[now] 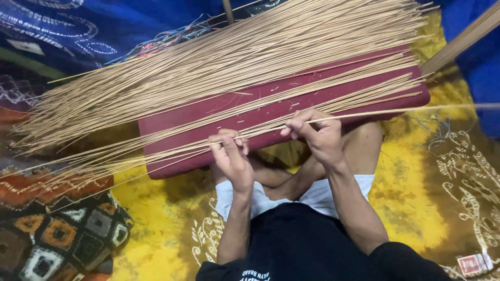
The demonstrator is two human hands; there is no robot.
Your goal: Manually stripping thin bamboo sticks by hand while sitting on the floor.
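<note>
The fingers of the right hand [317, 136] pinch one long thin stick [396, 110]. The left hand [232, 156] grips the same stick lower down, at the near edge of the red cushion [271, 112]. The stick is thin, so it could snap if both hands bend it too hard. The big pile of sticks [219, 67] on the cushion lies loose. A bump could make them slide onto the yellow cloth [416, 182].

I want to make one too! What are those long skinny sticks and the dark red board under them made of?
The sticks look like thin split bamboo or palm ribs: pale tan, matte, straight, slightly bending. The board looks like a cushion covered in dull maroon cloth or vinyl, with soft rounded edges; which covering, I cannot tell.
</note>
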